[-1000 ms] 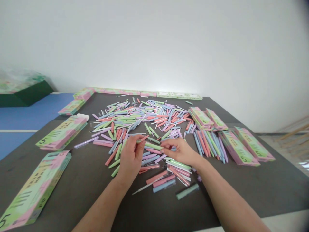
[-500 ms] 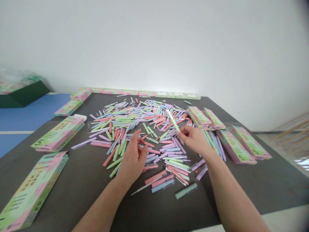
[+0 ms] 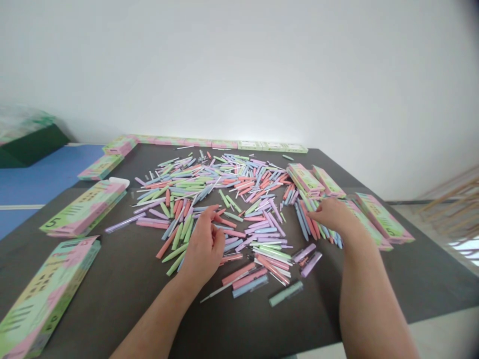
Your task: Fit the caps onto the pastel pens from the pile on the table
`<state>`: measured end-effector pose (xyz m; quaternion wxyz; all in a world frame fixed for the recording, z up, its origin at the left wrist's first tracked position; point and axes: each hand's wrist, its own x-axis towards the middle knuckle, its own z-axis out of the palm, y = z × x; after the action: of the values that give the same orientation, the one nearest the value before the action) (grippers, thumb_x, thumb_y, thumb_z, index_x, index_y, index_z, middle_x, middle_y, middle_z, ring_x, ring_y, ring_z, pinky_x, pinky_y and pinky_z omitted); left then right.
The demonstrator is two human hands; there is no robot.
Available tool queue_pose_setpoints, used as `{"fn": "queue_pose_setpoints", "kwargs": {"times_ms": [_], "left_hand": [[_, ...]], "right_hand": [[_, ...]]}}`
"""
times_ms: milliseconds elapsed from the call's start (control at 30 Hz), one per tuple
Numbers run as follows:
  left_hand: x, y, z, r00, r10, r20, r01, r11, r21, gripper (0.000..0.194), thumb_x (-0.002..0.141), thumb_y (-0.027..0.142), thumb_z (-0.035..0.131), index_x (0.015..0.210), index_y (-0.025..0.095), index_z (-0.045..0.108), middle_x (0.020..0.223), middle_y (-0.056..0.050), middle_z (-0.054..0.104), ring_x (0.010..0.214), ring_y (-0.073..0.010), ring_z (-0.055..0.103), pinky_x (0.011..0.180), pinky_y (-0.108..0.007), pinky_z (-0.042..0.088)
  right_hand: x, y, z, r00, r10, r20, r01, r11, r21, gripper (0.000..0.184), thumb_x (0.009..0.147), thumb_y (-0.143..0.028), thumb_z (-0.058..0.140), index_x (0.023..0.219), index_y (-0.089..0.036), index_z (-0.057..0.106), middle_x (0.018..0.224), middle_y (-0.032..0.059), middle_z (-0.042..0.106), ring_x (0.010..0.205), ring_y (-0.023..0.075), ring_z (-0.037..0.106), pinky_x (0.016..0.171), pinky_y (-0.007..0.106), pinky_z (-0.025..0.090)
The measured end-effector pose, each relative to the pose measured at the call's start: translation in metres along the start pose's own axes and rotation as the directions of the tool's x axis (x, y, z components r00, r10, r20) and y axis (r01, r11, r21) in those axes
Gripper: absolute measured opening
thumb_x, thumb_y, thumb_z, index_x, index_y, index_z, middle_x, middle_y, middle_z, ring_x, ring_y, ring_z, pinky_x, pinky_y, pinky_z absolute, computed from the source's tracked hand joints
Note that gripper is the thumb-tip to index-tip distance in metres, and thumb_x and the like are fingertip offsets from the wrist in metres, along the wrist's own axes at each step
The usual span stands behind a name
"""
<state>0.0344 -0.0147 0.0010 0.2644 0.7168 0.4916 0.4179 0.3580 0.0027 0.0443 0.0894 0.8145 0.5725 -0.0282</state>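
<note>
A large loose heap of pastel pens [image 3: 224, 194] in pink, green, blue and lilac covers the middle of the dark table [image 3: 123, 304]. My left hand [image 3: 204, 244] sits at the heap's front with curled fingers, beside a coral pen [image 3: 222, 221]; whether it holds anything is hidden. My right hand [image 3: 333, 217] lies on a side-by-side row of pens [image 3: 309, 222], next to stacked pink-and-green boxes [image 3: 305, 178], with no pen visible in it.
Several flat pink-and-green boxes [image 3: 84, 209] lie along the table's left side, and more [image 3: 220, 144] line the far edge. Stacked boxes [image 3: 381, 218] stand at the right. Loose pens [image 3: 286, 293] lie at the front. A blue floor [image 3: 45, 174] shows beyond the left edge.
My right hand has moved right from the heap to the pen row, and the green pen by its fingers is no longer visible. Two lilac pens now lie near the front right.
</note>
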Motion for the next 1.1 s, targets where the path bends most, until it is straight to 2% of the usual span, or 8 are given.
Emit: {"fn": "queue_pose_setpoints", "kwargs": {"times_ms": [200, 400, 633, 733, 867, 967, 1033, 1100], "left_hand": [[0.000, -0.003, 0.001, 1.000, 0.019, -0.002, -0.019, 0.999, 0.028, 0.041, 0.083, 0.007, 0.042, 0.123, 0.018, 0.042, 0.099, -0.004, 0.054, 0.063, -0.0092, 0.049, 0.061, -0.024, 0.042], [0.000, -0.004, 0.001, 0.999, 0.047, -0.012, -0.047, 0.998, 0.029, 0.043, 0.082, 0.006, 0.043, 0.123, 0.019, 0.042, 0.098, -0.004, 0.055, 0.062, -0.0094, 0.049, 0.061, -0.023, 0.042], [-0.001, -0.003, 0.001, 0.999, 0.044, 0.000, -0.044, 0.998, 0.039, 0.042, 0.082, 0.005, 0.042, 0.121, 0.017, 0.043, 0.099, -0.004, 0.055, 0.063, -0.0097, 0.049, 0.060, -0.023, 0.041], [-0.001, -0.004, 0.001, 0.999, 0.045, 0.004, -0.045, 0.998, 0.034, 0.041, 0.082, 0.005, 0.042, 0.121, 0.018, 0.043, 0.099, -0.004, 0.054, 0.063, -0.0094, 0.049, 0.061, -0.023, 0.041], [-0.001, -0.005, 0.002, 0.999, 0.049, 0.003, -0.049, 0.999, 0.024, 0.041, 0.082, 0.006, 0.042, 0.121, 0.018, 0.043, 0.100, -0.004, 0.054, 0.063, -0.0090, 0.049, 0.060, -0.023, 0.041], [-0.001, -0.006, 0.002, 0.999, 0.050, 0.002, -0.050, 0.998, 0.029, 0.041, 0.082, 0.005, 0.042, 0.121, 0.018, 0.043, 0.099, -0.004, 0.054, 0.063, -0.0091, 0.049, 0.060, -0.023, 0.041], [-0.001, -0.006, 0.002, 0.999, 0.051, 0.005, -0.052, 0.998, 0.034, 0.040, 0.082, 0.005, 0.043, 0.120, 0.018, 0.043, 0.099, -0.004, 0.054, 0.063, -0.0091, 0.048, 0.060, -0.023, 0.041], [-0.001, -0.006, 0.002, 0.999, 0.054, 0.007, -0.054, 0.998, 0.037, 0.040, 0.081, 0.005, 0.043, 0.119, 0.018, 0.044, 0.098, -0.003, 0.054, 0.062, -0.0090, 0.048, 0.060, -0.023, 0.041]], "right_hand": [[0.004, 0.008, 0.007, 0.997, 0.019, 0.078, -0.018, 1.000, -0.009, 0.033, 0.078, -0.034, 0.057, 0.071, -0.007, 0.074, 0.076, 0.0231, 0.072, 0.074, 0.0300, 0.070, 0.061, 0.032, 0.046], [0.008, 0.013, 0.016, 0.990, 0.016, 0.143, -0.018, 1.000, 0.013, 0.031, 0.077, -0.030, 0.059, 0.056, -0.011, 0.071, 0.064, 0.0197, 0.071, 0.060, 0.0259, 0.068, 0.055, 0.031, 0.046], [0.006, 0.008, 0.016, 0.991, 0.011, 0.131, -0.010, 1.000, -0.004, 0.031, 0.079, -0.030, 0.056, 0.064, -0.009, 0.074, 0.062, 0.0184, 0.069, 0.063, 0.0271, 0.069, 0.061, 0.033, 0.048], [0.005, 0.007, 0.016, 0.994, 0.010, 0.105, -0.009, 1.000, -0.015, 0.033, 0.080, -0.033, 0.054, 0.071, -0.008, 0.075, 0.064, 0.0193, 0.070, 0.069, 0.0287, 0.070, 0.063, 0.034, 0.048], [0.005, 0.001, 0.013, 0.998, 0.007, 0.057, -0.006, 1.000, -0.016, 0.042, 0.084, -0.040, 0.050, 0.081, -0.006, 0.074, 0.081, 0.0231, 0.072, 0.082, 0.0328, 0.070, 0.066, 0.036, 0.047], [0.004, -0.013, 0.011, 0.996, -0.013, -0.085, 0.017, 0.999, 0.044, 0.041, 0.086, -0.042, 0.046, 0.087, -0.010, 0.072, 0.089, 0.0194, 0.073, 0.088, 0.0314, 0.069, 0.069, 0.034, 0.046], [0.002, -0.026, 0.011, 0.979, -0.071, -0.194, 0.093, 0.989, 0.111, 0.037, 0.087, -0.039, 0.046, 0.089, -0.014, 0.072, 0.088, 0.0152, 0.074, 0.088, 0.0281, 0.068, 0.072, 0.033, 0.045], [-0.001, -0.041, 0.014, 0.963, -0.141, -0.229, 0.176, 0.974, 0.142, 0.035, 0.088, -0.038, 0.045, 0.092, -0.016, 0.072, 0.089, 0.0129, 0.074, 0.087, 0.0255, 0.068, 0.073, 0.031, 0.044]]}}
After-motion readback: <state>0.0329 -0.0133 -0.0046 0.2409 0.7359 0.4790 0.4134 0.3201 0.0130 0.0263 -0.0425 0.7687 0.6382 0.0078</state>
